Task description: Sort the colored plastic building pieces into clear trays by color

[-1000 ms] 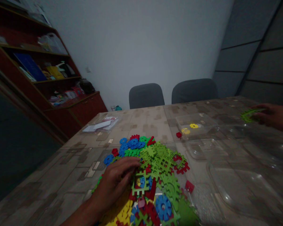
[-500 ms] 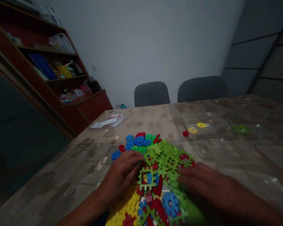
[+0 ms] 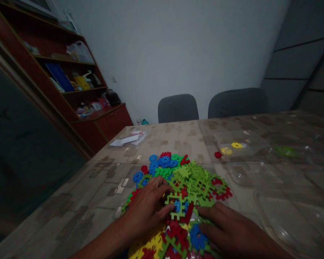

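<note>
A heap of plastic building pieces lies on the table in front of me. My left hand [image 3: 148,203] rests over its left side, fingers bent and thumb apart from them. The thumb tip is at the left edge of a green square frame [image 3: 176,215]. My right hand [image 3: 226,223] reaches in from the right with its fingers extended, the lower ones at a blue flower-shaped disc [image 3: 196,236]. Flat light-green pieces [image 3: 196,174] are stacked at the heap's middle. Yellow pieces [image 3: 148,244] lie near me, partly hidden by my left forearm.
Clear plastic boxes [image 3: 250,172] stand on the right, one with yellow discs [image 3: 237,145] in it. A red piece [image 3: 217,154] lies beside them. Papers in a plastic bag [image 3: 129,139] lie at the far left. Two grey chairs [image 3: 178,108] stand behind the table.
My right hand has moved left and nearer to me, from the green pieces to the blue disc, uncovering red pieces at the right edge. My left hand has spread towards the green frame.
</note>
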Demonstrator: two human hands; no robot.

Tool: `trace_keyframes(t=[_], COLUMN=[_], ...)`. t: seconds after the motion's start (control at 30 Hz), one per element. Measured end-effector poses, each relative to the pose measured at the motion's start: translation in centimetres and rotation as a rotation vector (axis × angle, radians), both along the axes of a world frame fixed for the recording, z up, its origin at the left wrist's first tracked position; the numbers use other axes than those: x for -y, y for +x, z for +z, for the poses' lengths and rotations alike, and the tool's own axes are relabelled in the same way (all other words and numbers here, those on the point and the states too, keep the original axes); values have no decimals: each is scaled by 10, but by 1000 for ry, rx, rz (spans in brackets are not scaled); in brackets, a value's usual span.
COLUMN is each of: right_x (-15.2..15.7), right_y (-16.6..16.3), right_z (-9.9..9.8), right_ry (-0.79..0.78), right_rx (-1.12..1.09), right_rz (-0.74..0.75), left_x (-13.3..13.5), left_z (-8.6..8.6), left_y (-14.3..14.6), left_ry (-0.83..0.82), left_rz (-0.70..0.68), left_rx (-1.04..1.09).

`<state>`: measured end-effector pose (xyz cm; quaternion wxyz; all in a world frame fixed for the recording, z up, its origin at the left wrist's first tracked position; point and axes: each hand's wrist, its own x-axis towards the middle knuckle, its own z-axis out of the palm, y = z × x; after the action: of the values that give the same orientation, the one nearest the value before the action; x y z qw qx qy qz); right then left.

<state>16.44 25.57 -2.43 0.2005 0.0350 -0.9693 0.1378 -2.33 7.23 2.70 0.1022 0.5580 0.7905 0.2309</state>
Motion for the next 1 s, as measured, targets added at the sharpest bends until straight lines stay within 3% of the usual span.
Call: trace_keyframes(t=[0.17, 0.33, 0.43, 0.63, 0.83, 1.0], right_x=[-13, -24, -22, 0, 7, 4], right_y=[-1, 3, 2, -9, -15, -10], right_z=[-2, 35, 46, 35, 38, 44], right_ry=[-15, -168, -323, -694, -751, -878], right_rx=[-187, -151, -73, 48, 202, 253], right_rz=[181, 194, 164, 85, 103, 85], left_x=[1, 0, -2, -4, -2, 1], left_z=[-3, -3, -4, -6, 0, 7], left_y=[1, 4, 8, 26, 40, 39], left_ry=[71, 117, 182, 231, 139, 109], left_rz=[14, 98, 135, 76, 34, -70], left_rx=[71, 331, 560, 899, 1072, 1011])
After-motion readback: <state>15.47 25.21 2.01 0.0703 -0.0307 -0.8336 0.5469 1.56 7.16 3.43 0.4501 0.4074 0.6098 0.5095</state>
